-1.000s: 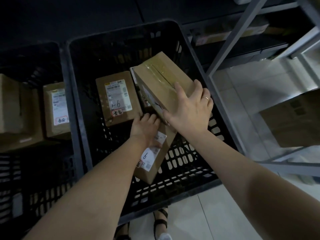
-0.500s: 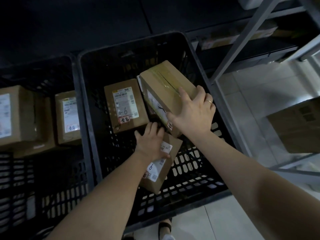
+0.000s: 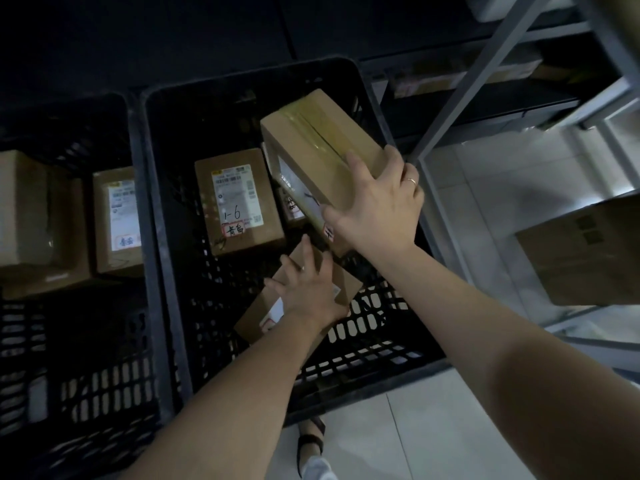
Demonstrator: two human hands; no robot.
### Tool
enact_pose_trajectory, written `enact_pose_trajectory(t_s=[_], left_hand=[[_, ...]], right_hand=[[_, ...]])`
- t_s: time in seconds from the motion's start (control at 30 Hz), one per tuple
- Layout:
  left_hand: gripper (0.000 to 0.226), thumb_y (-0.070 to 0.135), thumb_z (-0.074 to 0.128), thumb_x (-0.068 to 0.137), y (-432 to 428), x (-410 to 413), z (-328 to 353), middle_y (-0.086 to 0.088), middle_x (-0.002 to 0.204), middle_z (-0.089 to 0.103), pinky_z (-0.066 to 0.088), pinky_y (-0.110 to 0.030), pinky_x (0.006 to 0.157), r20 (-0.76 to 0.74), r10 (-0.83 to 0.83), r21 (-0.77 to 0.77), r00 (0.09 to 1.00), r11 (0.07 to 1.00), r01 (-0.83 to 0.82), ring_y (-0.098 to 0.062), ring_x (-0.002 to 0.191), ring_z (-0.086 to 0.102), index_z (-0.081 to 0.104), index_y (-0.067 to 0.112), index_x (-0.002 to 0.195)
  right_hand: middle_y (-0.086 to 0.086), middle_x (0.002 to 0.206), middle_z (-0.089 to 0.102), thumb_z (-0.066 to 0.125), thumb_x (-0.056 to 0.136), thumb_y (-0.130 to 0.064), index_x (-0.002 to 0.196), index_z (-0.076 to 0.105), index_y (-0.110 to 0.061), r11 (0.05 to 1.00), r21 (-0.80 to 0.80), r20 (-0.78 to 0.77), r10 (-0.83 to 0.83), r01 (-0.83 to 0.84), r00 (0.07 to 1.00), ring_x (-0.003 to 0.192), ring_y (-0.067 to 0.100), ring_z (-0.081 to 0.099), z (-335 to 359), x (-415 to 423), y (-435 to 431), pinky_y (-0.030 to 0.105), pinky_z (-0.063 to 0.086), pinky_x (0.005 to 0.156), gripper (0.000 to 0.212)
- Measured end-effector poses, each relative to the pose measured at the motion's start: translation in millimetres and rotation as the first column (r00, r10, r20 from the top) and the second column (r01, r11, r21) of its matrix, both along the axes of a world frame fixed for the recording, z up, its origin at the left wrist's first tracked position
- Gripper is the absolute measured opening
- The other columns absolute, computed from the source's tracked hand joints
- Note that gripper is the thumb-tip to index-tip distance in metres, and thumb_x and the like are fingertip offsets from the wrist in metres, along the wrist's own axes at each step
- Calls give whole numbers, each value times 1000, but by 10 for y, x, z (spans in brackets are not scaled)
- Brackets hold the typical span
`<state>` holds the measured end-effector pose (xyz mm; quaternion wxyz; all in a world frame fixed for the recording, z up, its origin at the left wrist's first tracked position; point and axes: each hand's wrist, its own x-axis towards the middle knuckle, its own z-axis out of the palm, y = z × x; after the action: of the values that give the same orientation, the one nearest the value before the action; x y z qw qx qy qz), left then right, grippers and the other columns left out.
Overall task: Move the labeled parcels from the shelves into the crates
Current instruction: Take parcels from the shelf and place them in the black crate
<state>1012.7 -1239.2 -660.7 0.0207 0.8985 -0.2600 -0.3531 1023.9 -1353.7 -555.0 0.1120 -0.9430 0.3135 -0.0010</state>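
Two black slatted crates stand side by side, the middle crate [image 3: 162, 237] and a left crate [image 3: 69, 393]. My right hand [image 3: 377, 206] grips the near end of a large taped cardboard parcel [image 3: 318, 147], held tilted on edge inside the middle crate. My left hand [image 3: 308, 289] lies flat on a small labeled parcel [image 3: 346, 289] that is angled on the crate floor. A parcel marked "1-6" [image 3: 239, 202] lies flat to the left of them. Another small parcel [image 3: 292, 209] is mostly hidden behind the large one.
The left crate holds a labeled parcel [image 3: 117, 220] and a bigger box [image 3: 27, 216]. A grey metal shelf frame [image 3: 485, 74] stands at the right, with a cardboard box [image 3: 585, 251] on a shelf and parcels [image 3: 467, 74] on a lower shelf. My sandaled foot [image 3: 311, 441] is below the crate.
My left hand slid up along the small parcel and now covers most of its label. The large parcel stays in my right hand, tilted a little more upright. The view shifted.
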Motion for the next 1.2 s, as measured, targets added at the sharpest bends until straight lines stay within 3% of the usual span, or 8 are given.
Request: enact_pose_trajectory(t_s=[0.3,0.43,0.5,0.67,0.83,0.97,1.07,1.2], left_hand=[[110,60,69,69,43,187,352,-2,153,-27,19,-72,101,-56,222,-18,973,975,-223,-48,139,-6,-2,31,148],[83,33,68,78,-18,174,500,-11,156,-9,35,-54,91,22,299,-69,954,952,-297,-40,127,24,15,21,141],[83,28,67,79,-20,118,479,-12,156,-3,35,-56,94,-40,239,24,970,971,-238,-40,129,24,15,21,143],[104,56,66,76,330,172,225,-15,140,40,34,-49,96,-98,211,185,973,964,-190,-33,127,37,-1,24,149],[89,70,55,77,553,423,182,-17,141,34,32,-45,104,-223,293,154,930,953,-263,-35,130,35,32,15,142],[87,57,67,76,544,303,133,-16,138,34,36,-43,101,-218,437,-23,873,892,-452,-34,130,32,30,9,138],[82,57,66,77,513,282,147,-14,134,38,40,-44,97,-175,388,-25,905,917,-398,-33,126,35,33,9,135],[26,32,55,90,517,368,258,-15,110,59,50,-37,77,-96,459,-147,883,871,-468,-32,99,58,51,7,96]], right_hand=[[18,153,19,62,75,-58,144,35,-32,993,65,62,-98,94,993,136,46,21,133,24,17,56,25,106,79],[18,151,20,62,75,-59,143,35,-32,986,96,23,-141,138,990,134,46,23,125,81,55,56,27,104,78],[19,151,21,61,75,-59,142,36,-31,983,109,-10,-148,148,989,133,46,24,89,78,74,56,28,103,76],[18,150,22,62,75,-60,141,37,-30,984,94,-28,-147,149,989,133,45,25,-2,-7,66,55,27,103,76],[17,151,23,62,75,-61,142,35,-33,977,125,-4,-176,175,984,133,44,25,-25,15,78,55,27,104,78],[15,151,23,62,75,-60,143,35,-34,975,128,11,-184,181,983,134,43,25,3,19,63,54,26,105,78],[15,151,22,63,75,-60,143,36,-34,973,123,18,-197,193,980,134,43,25,56,-1,28,54,25,105,78],[15,152,21,63,75,-59,144,35,-33,973,108,38,-208,203,977,135,44,23,143,-57,40,54,25,106,78]])
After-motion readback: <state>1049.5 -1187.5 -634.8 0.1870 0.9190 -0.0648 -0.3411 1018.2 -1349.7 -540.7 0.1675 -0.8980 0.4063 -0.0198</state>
